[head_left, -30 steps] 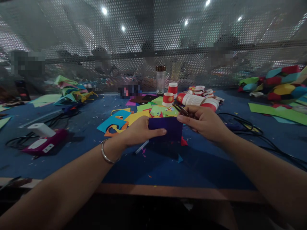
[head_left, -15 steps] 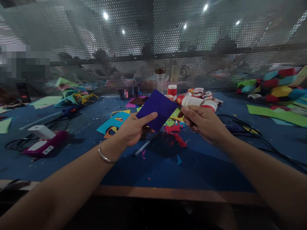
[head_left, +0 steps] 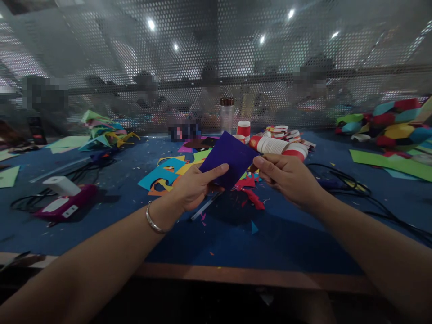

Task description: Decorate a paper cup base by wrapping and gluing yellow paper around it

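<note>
A sheet of dark purple paper (head_left: 232,155) is held up over the table, tilted so that one corner points upward. My left hand (head_left: 199,186), with a bangle on its wrist, grips its lower left side; the thumb lies flat on the front and the fingers go behind. At the paper's right corner, my right hand (head_left: 283,175) is closed in a pinch, thumb over the corner. Whether it holds anything besides the corner is hidden. Below the paper lie red paper scraps (head_left: 253,198) and a clear thin stick (head_left: 205,207).
Cut coloured sheets (head_left: 158,175) lie to the left, near a purple power strip (head_left: 67,207) with a white plug. Stacked paper cups (head_left: 273,146) and a clear bottle (head_left: 227,117) stand behind. Black cables (head_left: 340,177) and green paper (head_left: 388,163) lie right.
The purple paper and my left hand have shifted slightly right and down in view. The paper's right corner now meets my right thumb. The whole scene has also shifted a little.
</note>
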`<move>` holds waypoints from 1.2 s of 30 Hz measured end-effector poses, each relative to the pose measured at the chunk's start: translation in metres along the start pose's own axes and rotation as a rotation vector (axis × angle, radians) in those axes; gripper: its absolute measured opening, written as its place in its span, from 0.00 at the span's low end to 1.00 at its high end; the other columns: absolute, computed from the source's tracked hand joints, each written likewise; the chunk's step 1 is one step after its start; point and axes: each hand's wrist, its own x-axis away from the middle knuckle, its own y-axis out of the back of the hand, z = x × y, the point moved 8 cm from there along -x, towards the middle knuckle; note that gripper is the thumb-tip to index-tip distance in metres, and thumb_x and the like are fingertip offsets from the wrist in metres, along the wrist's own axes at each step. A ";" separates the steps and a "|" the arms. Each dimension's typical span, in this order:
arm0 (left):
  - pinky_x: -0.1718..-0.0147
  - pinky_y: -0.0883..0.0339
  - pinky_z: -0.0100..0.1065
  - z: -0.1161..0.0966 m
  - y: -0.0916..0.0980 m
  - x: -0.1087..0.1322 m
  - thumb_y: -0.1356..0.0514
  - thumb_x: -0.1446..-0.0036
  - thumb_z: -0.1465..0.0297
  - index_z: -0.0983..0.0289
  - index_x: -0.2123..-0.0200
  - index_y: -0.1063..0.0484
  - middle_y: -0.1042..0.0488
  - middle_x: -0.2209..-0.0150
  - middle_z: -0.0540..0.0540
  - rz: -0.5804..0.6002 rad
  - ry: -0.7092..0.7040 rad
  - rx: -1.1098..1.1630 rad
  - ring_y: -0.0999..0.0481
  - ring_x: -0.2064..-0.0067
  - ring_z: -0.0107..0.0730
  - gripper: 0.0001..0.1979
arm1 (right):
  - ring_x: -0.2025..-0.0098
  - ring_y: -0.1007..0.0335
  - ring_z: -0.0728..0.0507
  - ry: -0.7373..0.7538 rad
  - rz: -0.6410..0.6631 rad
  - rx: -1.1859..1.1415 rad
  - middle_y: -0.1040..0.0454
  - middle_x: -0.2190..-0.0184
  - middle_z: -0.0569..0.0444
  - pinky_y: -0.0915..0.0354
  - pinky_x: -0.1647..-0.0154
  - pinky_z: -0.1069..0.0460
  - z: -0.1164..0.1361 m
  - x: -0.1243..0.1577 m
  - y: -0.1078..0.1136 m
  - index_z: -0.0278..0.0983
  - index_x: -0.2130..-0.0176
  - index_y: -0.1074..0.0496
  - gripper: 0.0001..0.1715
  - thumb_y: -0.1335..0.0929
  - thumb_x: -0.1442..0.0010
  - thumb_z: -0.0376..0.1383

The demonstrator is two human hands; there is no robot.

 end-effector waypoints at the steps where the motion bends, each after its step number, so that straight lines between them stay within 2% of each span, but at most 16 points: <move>1: 0.73 0.28 0.32 0.001 0.000 0.000 0.21 0.56 0.64 0.65 0.58 0.19 0.17 0.63 0.56 0.007 0.000 0.002 0.21 0.66 0.34 0.22 | 0.82 0.54 0.54 0.005 -0.002 0.001 0.43 0.83 0.64 0.57 0.83 0.53 0.001 0.000 0.000 0.38 0.74 0.31 0.37 0.29 0.46 0.69; 3: 0.72 0.26 0.33 0.002 -0.001 0.000 0.20 0.58 0.63 0.66 0.60 0.19 0.17 0.64 0.57 0.011 0.008 0.012 0.20 0.66 0.35 0.23 | 0.82 0.55 0.54 0.019 -0.005 0.005 0.44 0.83 0.64 0.58 0.83 0.54 0.003 0.001 0.000 0.39 0.76 0.34 0.37 0.29 0.46 0.68; 9: 0.73 0.26 0.32 0.005 -0.002 0.001 0.18 0.65 0.63 0.66 0.64 0.17 0.17 0.65 0.56 -0.005 0.030 0.067 0.20 0.66 0.34 0.24 | 0.81 0.54 0.54 0.039 0.006 0.026 0.45 0.83 0.64 0.56 0.82 0.54 0.006 0.001 0.000 0.38 0.75 0.33 0.37 0.30 0.44 0.68; 13: 0.72 0.26 0.32 0.007 -0.001 0.001 0.18 0.62 0.64 0.67 0.64 0.17 0.17 0.65 0.56 -0.019 0.039 0.058 0.20 0.65 0.35 0.22 | 0.80 0.54 0.53 0.037 0.009 0.033 0.44 0.82 0.63 0.56 0.82 0.54 0.006 0.001 0.001 0.39 0.75 0.34 0.38 0.30 0.44 0.69; 17: 0.70 0.25 0.33 0.006 -0.001 0.001 0.20 0.59 0.64 0.67 0.63 0.17 0.16 0.64 0.58 -0.008 0.033 0.041 0.19 0.64 0.36 0.20 | 0.81 0.53 0.53 0.036 -0.002 0.083 0.44 0.83 0.64 0.53 0.81 0.53 0.008 0.001 0.002 0.37 0.73 0.28 0.39 0.31 0.45 0.70; 23: 0.71 0.25 0.33 0.006 -0.004 0.002 0.20 0.58 0.63 0.65 0.63 0.18 0.16 0.64 0.57 0.043 0.047 0.015 0.19 0.65 0.37 0.20 | 0.82 0.51 0.52 0.059 -0.022 0.150 0.44 0.85 0.63 0.51 0.81 0.53 0.013 0.003 0.004 0.36 0.73 0.26 0.42 0.32 0.46 0.72; 29: 0.60 0.24 0.34 -0.002 0.000 0.001 0.19 0.59 0.64 0.63 0.61 0.16 0.15 0.63 0.56 0.180 0.090 -0.084 0.18 0.63 0.34 0.21 | 0.81 0.48 0.51 0.069 -0.026 0.166 0.41 0.84 0.61 0.50 0.80 0.52 0.015 0.003 0.005 0.37 0.74 0.26 0.41 0.33 0.45 0.71; 33: 0.58 0.25 0.35 -0.021 0.005 -0.005 0.22 0.55 0.61 0.64 0.61 0.16 0.15 0.61 0.58 0.227 -0.043 -0.199 0.18 0.61 0.35 0.19 | 0.81 0.49 0.52 0.065 -0.036 0.162 0.42 0.84 0.62 0.51 0.80 0.52 0.013 0.003 0.006 0.37 0.74 0.26 0.40 0.32 0.44 0.70; 36: 0.56 0.25 0.35 -0.029 0.005 -0.008 0.23 0.52 0.59 0.65 0.61 0.16 0.15 0.60 0.58 0.202 -0.173 -0.214 0.17 0.59 0.37 0.19 | 0.81 0.51 0.52 0.077 -0.023 0.163 0.43 0.84 0.62 0.52 0.80 0.52 0.012 0.003 0.004 0.37 0.74 0.26 0.38 0.31 0.43 0.68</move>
